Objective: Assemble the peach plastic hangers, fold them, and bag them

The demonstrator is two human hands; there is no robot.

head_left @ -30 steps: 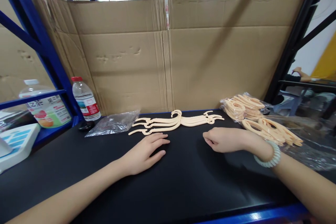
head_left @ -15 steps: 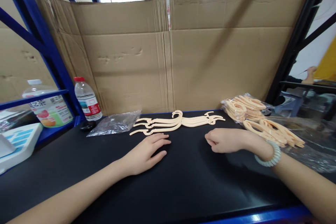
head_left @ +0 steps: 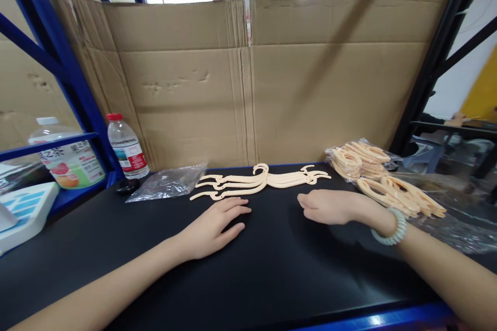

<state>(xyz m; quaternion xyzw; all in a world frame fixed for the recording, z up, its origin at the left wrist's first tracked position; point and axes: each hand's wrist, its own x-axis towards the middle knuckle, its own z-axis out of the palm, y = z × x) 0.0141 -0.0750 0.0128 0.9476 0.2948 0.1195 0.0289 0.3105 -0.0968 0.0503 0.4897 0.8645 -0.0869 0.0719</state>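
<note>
Cream plastic clothes hangers (head_left: 248, 181) lie overlapped on the black tabletop (head_left: 248, 269), a hook curling up at their middle. My left hand (head_left: 217, 227) rests palm down just in front of their left arms, fingers spread and holding nothing. To the right, my right hand (head_left: 330, 207) is curled into a loose fist, knuckles up, apart from the hangers; nothing shows in it. Its wrist wears a pale coiled band (head_left: 392, 227). Folded cream hangers (head_left: 399, 196) lie beyond that wrist, beside a clear bag of more hangers (head_left: 357, 159).
An empty-looking clear plastic bag (head_left: 169, 183) lies at the left, near a red-capped water bottle (head_left: 128, 150) and a small black object (head_left: 128, 186). Cardboard (head_left: 186, 98) walls the back. A white-and-blue device (head_left: 27, 212) is at far left. Clear film (head_left: 458, 222) spreads at the right.
My right hand has shifted slightly left, and its fingertips have turned a little. The left hand stays in place, and the hangers lie as before; the view has moved slightly.
</note>
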